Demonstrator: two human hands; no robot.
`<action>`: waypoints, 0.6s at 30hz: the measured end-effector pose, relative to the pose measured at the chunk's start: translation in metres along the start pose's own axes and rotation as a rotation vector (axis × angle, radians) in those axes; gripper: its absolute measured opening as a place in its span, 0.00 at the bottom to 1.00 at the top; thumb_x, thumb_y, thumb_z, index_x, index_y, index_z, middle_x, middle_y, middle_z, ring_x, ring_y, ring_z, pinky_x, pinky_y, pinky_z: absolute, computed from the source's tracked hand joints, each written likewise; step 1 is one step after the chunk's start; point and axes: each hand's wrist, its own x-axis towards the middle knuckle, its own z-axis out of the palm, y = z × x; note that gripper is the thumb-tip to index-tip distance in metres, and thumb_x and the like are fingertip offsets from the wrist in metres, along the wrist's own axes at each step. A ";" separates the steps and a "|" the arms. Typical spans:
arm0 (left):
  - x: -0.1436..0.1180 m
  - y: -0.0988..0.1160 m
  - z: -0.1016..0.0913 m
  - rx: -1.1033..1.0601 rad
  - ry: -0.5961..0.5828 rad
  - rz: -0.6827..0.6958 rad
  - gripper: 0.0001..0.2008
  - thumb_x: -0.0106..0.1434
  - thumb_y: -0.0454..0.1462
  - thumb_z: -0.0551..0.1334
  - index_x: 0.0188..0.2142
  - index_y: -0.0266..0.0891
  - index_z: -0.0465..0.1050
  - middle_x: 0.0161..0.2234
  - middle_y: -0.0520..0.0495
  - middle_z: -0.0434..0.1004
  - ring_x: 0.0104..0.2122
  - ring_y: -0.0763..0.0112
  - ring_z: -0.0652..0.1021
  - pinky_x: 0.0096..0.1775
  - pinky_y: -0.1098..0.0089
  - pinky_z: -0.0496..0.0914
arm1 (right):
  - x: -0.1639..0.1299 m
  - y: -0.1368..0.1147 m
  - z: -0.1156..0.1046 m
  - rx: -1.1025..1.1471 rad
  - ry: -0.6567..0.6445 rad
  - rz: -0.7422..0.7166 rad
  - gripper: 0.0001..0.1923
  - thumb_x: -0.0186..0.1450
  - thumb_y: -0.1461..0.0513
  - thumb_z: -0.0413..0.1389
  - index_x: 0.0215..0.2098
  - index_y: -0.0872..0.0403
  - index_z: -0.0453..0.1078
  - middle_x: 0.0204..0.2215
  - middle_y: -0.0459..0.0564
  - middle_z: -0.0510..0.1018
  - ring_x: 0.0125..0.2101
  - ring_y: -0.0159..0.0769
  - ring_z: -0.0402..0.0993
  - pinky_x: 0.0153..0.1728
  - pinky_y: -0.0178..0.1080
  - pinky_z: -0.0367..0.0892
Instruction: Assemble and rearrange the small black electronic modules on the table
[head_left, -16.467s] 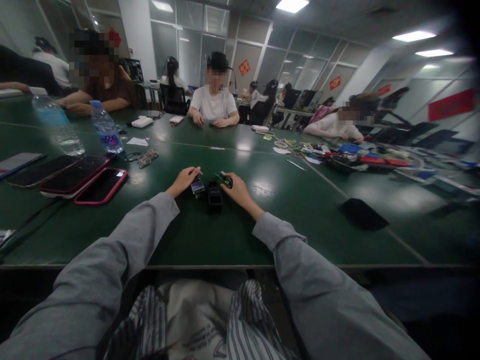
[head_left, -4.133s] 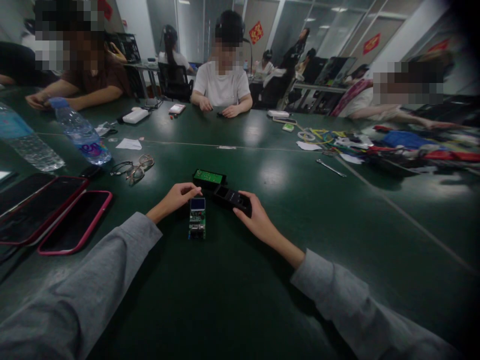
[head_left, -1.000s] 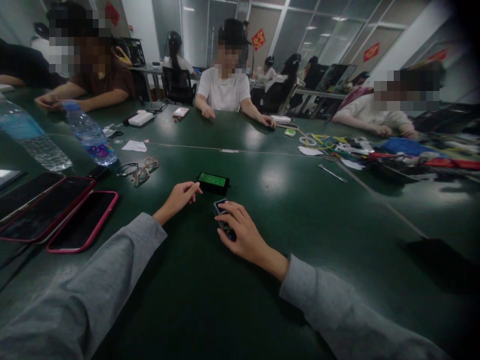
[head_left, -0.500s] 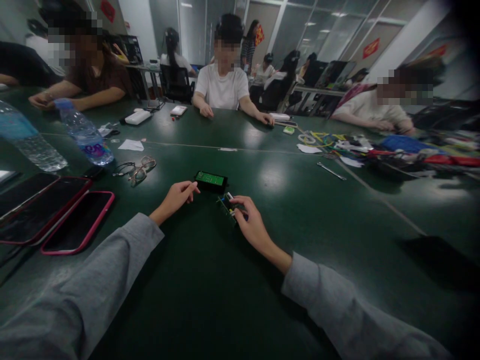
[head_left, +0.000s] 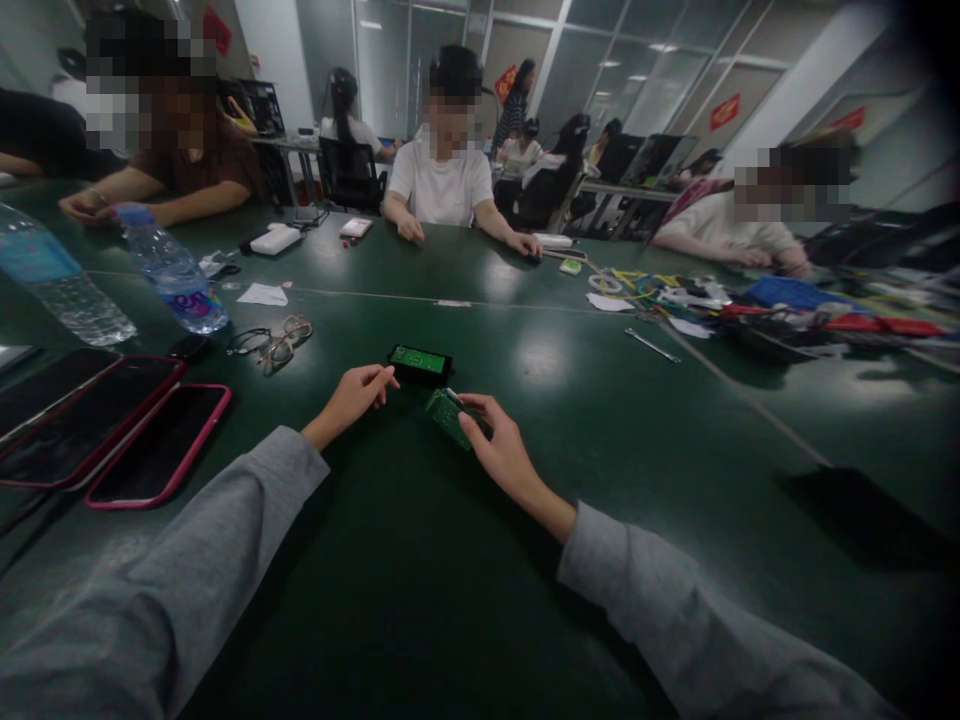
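a dark green table [head_left: 420, 590] bears phones [head_left: 112, 420], glasses [head_left: 274, 340], water bottles [head_left: 174, 272] and a black case [head_left: 420, 363].

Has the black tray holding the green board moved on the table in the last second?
No. The black tray lies just beyond the left hand, same spot relative to the glasses.

An open-plan office used as a shared workroom. People sit around a large dark green table [head_left: 675, 420] under ceiling light panels [head_left: 664, 47]. Glass partition walls [head_left: 390, 60] with red paper decorations [head_left: 724, 111] run behind them, with more desks and black office chairs [head_left: 346, 180] beyond. Phones [head_left: 157, 445], water bottles [head_left: 174, 272], glasses [head_left: 276, 340] and cables [head_left: 637, 285] lie scattered on the table.
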 end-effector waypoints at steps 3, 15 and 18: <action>-0.001 0.000 -0.001 -0.008 -0.001 0.003 0.21 0.67 0.51 0.55 0.33 0.37 0.75 0.22 0.52 0.70 0.22 0.75 0.72 0.26 0.73 0.66 | 0.002 0.002 -0.002 0.026 0.008 0.062 0.17 0.71 0.53 0.48 0.52 0.51 0.69 0.49 0.53 0.76 0.49 0.40 0.73 0.50 0.46 0.69; -0.021 0.089 -0.001 -0.286 0.043 0.214 0.17 0.62 0.50 0.62 0.31 0.36 0.74 0.28 0.49 0.73 0.30 0.74 0.72 0.37 0.69 0.68 | 0.005 0.016 0.002 -0.086 0.086 0.017 0.18 0.71 0.52 0.48 0.50 0.51 0.72 0.47 0.53 0.75 0.50 0.42 0.70 0.55 0.49 0.64; -0.059 0.135 -0.011 -0.371 -0.095 0.252 0.19 0.60 0.53 0.63 0.33 0.38 0.73 0.29 0.49 0.72 0.33 0.69 0.74 0.37 0.66 0.70 | 0.005 0.018 0.002 -0.088 0.089 -0.026 0.17 0.71 0.53 0.48 0.50 0.51 0.71 0.47 0.53 0.75 0.50 0.41 0.69 0.55 0.49 0.63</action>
